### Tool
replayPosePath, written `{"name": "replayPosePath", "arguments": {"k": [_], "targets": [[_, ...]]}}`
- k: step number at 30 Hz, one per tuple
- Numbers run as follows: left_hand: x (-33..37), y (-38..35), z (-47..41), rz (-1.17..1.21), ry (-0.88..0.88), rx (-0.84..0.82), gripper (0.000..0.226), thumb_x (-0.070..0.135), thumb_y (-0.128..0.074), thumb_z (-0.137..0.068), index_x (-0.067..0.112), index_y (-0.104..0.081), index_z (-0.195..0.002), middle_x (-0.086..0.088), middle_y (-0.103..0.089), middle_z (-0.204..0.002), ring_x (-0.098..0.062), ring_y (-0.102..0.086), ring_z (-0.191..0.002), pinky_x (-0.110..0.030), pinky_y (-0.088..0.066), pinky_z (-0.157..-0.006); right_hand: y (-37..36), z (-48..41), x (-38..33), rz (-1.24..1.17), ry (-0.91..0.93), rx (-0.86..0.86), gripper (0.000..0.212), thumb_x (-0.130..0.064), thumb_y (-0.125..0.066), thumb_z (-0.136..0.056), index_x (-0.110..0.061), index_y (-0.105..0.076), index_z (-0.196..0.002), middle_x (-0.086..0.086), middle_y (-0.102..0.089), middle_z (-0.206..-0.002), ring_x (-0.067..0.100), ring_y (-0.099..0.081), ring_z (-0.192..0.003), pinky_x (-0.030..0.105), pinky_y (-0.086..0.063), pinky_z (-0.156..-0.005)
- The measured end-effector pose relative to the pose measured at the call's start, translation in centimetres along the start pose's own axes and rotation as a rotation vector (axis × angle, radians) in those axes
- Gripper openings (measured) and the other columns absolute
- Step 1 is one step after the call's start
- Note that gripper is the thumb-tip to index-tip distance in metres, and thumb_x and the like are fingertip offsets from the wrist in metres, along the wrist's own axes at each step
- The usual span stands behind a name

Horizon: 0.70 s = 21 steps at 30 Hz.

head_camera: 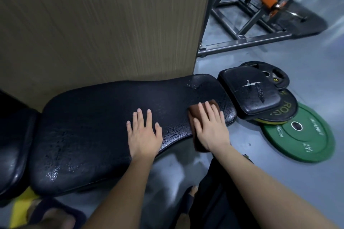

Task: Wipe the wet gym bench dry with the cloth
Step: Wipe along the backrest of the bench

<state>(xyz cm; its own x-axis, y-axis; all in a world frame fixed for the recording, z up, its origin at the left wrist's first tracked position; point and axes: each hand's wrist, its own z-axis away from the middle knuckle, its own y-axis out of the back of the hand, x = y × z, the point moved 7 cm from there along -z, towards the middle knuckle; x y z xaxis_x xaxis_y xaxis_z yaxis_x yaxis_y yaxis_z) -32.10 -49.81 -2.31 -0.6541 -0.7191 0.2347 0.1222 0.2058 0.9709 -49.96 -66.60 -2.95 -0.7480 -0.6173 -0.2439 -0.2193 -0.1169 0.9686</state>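
Brown cloth (194,116) is sitting near the right end of the wet bench (89,121); I'm pressing it flat-fingered under my right grip (211,129), left grip (144,135) bracing open, aiming for slow overlapping strokes leftward

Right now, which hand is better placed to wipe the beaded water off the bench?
Right. The right hand presses flat on the brown cloth, which lies on the bench among beaded water. The left hand rests bare on the bench beside it, touching no cloth.

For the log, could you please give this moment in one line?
right hand flat on cloth | left hand flat on bench | droplets visible
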Motion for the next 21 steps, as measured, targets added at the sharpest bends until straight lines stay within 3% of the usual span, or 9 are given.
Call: {"name": "replayPosePath", "arguments": {"k": [6, 10, 15, 21], "targets": [[0.3, 0.1, 0.2, -0.003, 0.005, 0.110, 0.062, 0.039, -0.033, -0.097, 0.015, -0.045, -0.153, -0.018, -0.037, -0.160, -0.033, -0.033, -0.150, -0.055, -0.025, -0.122, 0.8, -8.2, 1.7, -0.006, -0.086, 0.025, 0.069, -0.050, -0.028, -0.097, -0.022, -0.027, -0.160, 0.007, -0.026, -0.168, 0.027, -0.018, -0.155, 0.048, -0.009, -0.127], [0.5, -0.2, 0.0, -0.042, 0.031, 0.097, 0.064, 0.040, -0.032, -0.096, 0.017, -0.040, -0.155, -0.016, -0.033, -0.163, -0.029, -0.027, -0.153, -0.054, -0.023, -0.123, 0.7, -13.0, 1.3, -0.013, -0.158, 0.047, 0.063, -0.043, -0.036, -0.102, -0.021, -0.027, -0.160, 0.009, -0.024, -0.168, 0.029, -0.017, -0.156, 0.051, -0.008, -0.127], [0.5, -0.6, 0.0, -0.067, 0.034, 0.089, 0.065, 0.041, -0.030, -0.096, 0.015, -0.038, -0.156, -0.016, -0.032, -0.164, -0.031, -0.026, -0.154, -0.055, -0.023, -0.123, 0.2, -18.5, 0.0, -0.011, -0.170, 0.019, 0.062, -0.043, -0.032, -0.101, -0.022, -0.030, -0.159, 0.010, -0.026, -0.167, 0.029, -0.017, -0.155, 0.051, -0.009, -0.127], [0.6, -0.3, -0.3, -0.040, 0.041, 0.084, 0.066, 0.040, -0.032, -0.094, 0.015, -0.042, -0.153, -0.016, -0.035, -0.162, -0.031, -0.029, -0.152, -0.054, -0.023, -0.123, -0.2, -19.8, -0.5, -0.013, -0.132, -0.009, 0.061, -0.045, -0.032, -0.098, -0.022, -0.037, -0.154, 0.010, -0.032, -0.164, 0.030, -0.022, -0.153, 0.052, -0.012, -0.126]]}}
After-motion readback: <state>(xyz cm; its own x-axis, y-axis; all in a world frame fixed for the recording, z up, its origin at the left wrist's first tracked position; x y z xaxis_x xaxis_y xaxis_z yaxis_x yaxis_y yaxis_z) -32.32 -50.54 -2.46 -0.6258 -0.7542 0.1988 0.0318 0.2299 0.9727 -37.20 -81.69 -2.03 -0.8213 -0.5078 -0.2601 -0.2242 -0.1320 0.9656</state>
